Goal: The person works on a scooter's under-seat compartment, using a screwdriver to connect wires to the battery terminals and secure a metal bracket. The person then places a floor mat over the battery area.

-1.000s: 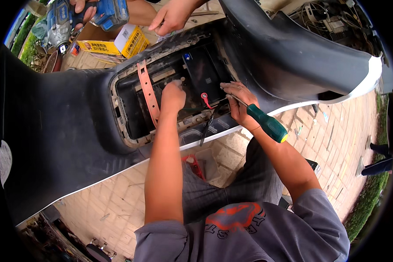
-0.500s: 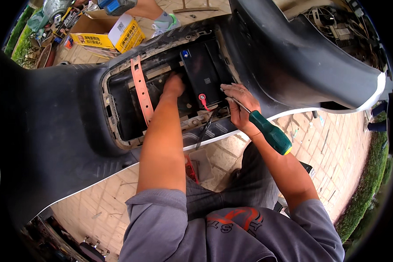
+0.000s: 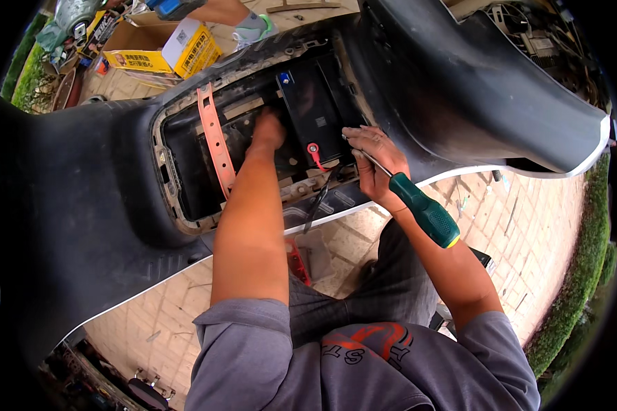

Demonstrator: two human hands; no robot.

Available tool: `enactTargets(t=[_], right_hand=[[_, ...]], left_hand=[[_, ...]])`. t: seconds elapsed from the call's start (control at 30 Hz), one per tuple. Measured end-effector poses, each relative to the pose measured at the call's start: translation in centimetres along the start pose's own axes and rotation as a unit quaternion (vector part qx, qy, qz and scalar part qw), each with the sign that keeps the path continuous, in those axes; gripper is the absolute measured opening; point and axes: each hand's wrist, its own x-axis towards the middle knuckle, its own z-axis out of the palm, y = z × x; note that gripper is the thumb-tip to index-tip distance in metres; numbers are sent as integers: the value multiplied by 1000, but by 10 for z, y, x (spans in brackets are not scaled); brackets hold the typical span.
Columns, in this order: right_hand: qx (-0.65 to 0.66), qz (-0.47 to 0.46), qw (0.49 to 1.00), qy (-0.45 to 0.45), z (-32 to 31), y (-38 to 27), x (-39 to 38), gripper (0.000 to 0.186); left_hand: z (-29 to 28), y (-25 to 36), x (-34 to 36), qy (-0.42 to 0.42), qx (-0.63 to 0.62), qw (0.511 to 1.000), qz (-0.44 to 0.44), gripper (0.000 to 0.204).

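My left hand (image 3: 269,130) reaches down into the open floor compartment (image 3: 178,214) of a black scooter, just left of a black battery (image 3: 312,113). Its fingers point away from me and are hidden, so what they touch does not show. A red lead (image 3: 313,151) is bolted to the battery's near terminal; a blue piece sits at its far one. By the battery's near right edge, my right hand (image 3: 377,154) holds a screwdriver (image 3: 425,211) with a dark green handle, its shaft running under the fingers. An orange-pink metal strap (image 3: 216,142) with holes spans the compartment on the left.
Black cables (image 3: 319,198) hang over the compartment's near edge. The scooter's seat (image 3: 473,89) rises at the right. Beyond the scooter stand a yellow-and-white carton (image 3: 140,60) and another person's leg and shoe (image 3: 256,29). A red object (image 3: 298,264) lies by a translucent tray near my legs.
The whole view has shifted slightly, with the scooter a little further left in it. Both hands keep nearly the same places relative to the battery.
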Motion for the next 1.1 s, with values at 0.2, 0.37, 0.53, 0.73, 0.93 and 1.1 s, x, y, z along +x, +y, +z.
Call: enactTargets(t=[0.2,0.37,0.53,0.73,0.93,1.1], right_hand=[[1,0,1000,1,-2,-1,0,27],[5,4,1000,-4,-1,-3,0,30],[5,1,1000,7,0,0,-1,31],[11,-2,1000,18,1,0,0,30],[-2,4,1000,13,-1,-2,1,29],[6,-4,1000,11,4,-2,0,29]], left_hand=[[-18,27,-9,-51,66,996,-42,47],[-18,20,-15,-40,79,996,-25,48],[-45,38,-32,-297,170,934,-100,50],[-43,52,-72,-286,144,943,-94,67],[-44,55,-52,-234,176,948,-124,72],[-38,42,-52,-227,135,960,-91,54]])
